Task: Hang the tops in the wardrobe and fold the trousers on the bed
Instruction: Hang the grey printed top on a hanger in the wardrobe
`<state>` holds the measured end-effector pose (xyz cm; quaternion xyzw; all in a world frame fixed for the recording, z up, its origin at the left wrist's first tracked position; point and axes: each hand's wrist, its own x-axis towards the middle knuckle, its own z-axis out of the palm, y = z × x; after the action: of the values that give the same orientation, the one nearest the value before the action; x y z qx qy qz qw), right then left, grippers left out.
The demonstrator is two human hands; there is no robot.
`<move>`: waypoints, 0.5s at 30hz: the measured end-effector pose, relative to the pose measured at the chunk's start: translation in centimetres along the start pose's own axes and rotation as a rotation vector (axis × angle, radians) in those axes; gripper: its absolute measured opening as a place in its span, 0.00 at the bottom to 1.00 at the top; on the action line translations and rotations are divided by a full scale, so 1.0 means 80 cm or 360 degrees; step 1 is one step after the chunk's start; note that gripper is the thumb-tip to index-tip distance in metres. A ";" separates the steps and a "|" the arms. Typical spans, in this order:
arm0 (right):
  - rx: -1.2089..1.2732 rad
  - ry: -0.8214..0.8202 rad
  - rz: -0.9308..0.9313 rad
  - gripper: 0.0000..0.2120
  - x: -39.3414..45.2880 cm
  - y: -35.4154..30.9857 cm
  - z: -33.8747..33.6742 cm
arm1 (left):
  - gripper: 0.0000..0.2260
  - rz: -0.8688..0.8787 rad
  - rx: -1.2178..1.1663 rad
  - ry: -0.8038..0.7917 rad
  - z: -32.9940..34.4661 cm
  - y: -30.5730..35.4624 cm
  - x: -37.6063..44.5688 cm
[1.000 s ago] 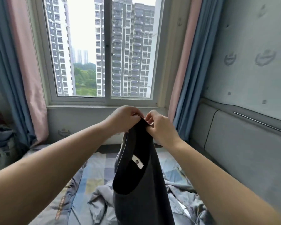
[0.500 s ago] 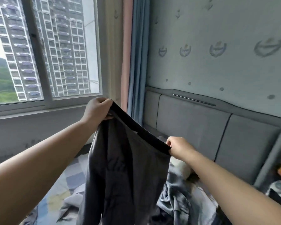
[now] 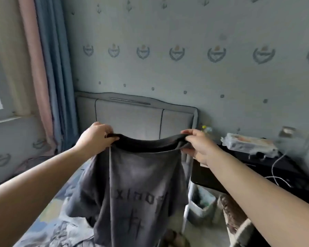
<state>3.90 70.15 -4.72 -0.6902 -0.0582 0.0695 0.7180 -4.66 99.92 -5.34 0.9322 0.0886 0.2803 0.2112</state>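
Head view: left hand (image 3: 95, 138) and right hand (image 3: 198, 145) grip a faded dark-grey cotton T-shirt (image 3: 136, 189) by its collar — print blurred, hem cut off — above the rumpled patchwork bed (image 3: 48, 227).

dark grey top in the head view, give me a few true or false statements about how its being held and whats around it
1. Both hands grip the dark grey top at its upper edge. True: the left hand and the right hand each pinch one end of it.
2. The top lies flat on the bed. False: it hangs in the air from the two hands, above the bed.
3. Dark lettering shows on the fabric. True.
4. The top is already on a hanger. False: no hanger is in view.
5. A grey padded headboard stands against the wall behind the top. True.
6. The right hand is open and idle. False: its fingers curl round the fabric.
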 end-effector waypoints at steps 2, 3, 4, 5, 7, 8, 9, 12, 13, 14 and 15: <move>0.0206 0.0157 0.0030 0.15 -0.014 -0.010 -0.046 | 0.07 0.0140 0.0096 0.0003 0.027 0.040 0.006; 0.0274 0.0217 0.0029 0.14 -0.020 -0.015 -0.066 | 0.08 0.0172 0.0114 -0.0023 0.038 0.060 0.008; 0.0321 0.0272 0.0021 0.14 -0.026 -0.019 -0.087 | 0.08 0.0199 0.0103 -0.0069 0.049 0.082 0.009; 0.0348 0.0340 -0.0005 0.14 -0.034 -0.025 -0.112 | 0.07 0.0225 0.0070 -0.0120 0.062 0.108 0.012; 0.0327 0.0469 -0.0050 0.13 -0.049 -0.034 -0.160 | 0.07 0.0221 -0.0065 -0.0226 0.086 0.161 0.014; 0.0295 0.0532 -0.0063 0.12 -0.057 -0.038 -0.187 | 0.07 0.0170 -0.0241 -0.0312 0.099 0.188 0.015; 0.0253 0.0585 -0.0072 0.12 -0.066 -0.041 -0.214 | 0.07 0.0061 -0.0536 -0.0429 0.112 0.215 0.012; 0.0114 0.0766 -0.0109 0.12 -0.101 -0.055 -0.302 | 0.08 -0.0332 -0.1580 -0.0811 0.153 0.302 -0.003; 0.0079 0.0832 -0.0112 0.12 -0.114 -0.060 -0.333 | 0.08 -0.0411 -0.1801 -0.0924 0.167 0.331 -0.009; 0.0042 0.0896 -0.0107 0.12 -0.127 -0.064 -0.361 | 0.08 -0.0464 -0.1965 -0.1024 0.179 0.359 -0.014; 0.0000 0.0967 -0.0101 0.12 -0.143 -0.070 -0.392 | 0.08 -0.0496 -0.2100 -0.1132 0.193 0.392 -0.021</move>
<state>-1.62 37.07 -0.24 -0.6772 0.1376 -0.1626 0.7043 4.06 66.07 -3.85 0.6236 -0.0400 -0.0748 0.7771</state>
